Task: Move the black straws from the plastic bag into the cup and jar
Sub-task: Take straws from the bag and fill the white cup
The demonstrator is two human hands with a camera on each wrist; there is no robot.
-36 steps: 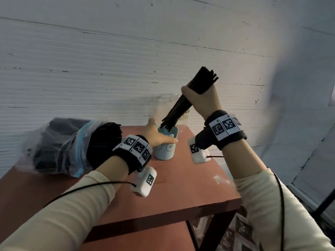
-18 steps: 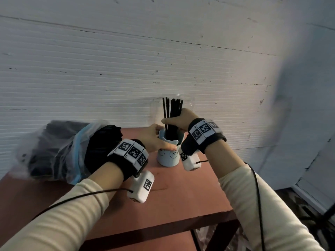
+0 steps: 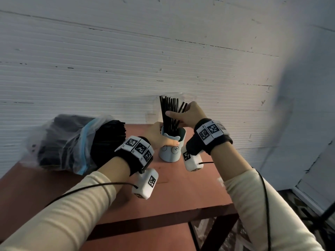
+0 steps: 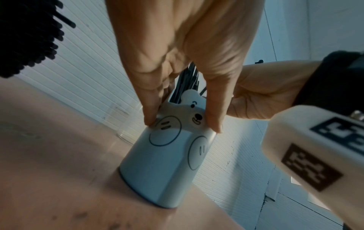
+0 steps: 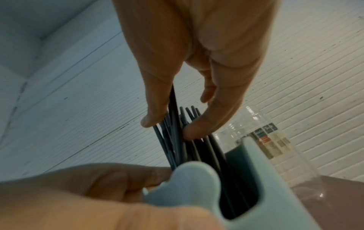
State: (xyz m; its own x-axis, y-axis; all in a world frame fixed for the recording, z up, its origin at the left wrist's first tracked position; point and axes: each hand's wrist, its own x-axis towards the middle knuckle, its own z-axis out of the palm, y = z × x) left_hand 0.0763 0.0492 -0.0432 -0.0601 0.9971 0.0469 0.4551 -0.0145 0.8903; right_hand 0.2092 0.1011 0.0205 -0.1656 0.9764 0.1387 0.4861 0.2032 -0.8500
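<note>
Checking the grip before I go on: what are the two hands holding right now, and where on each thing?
The left hand grips the cup near its rim; the right hand pinches the black straws partway up.

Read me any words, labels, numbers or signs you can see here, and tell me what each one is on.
Glass jar: its label carries print, too blurred to read.
Wrist bands and camera housings: square black-and-white marker codes, no letters.
Bear cup: a drawn face only, no words.
</note>
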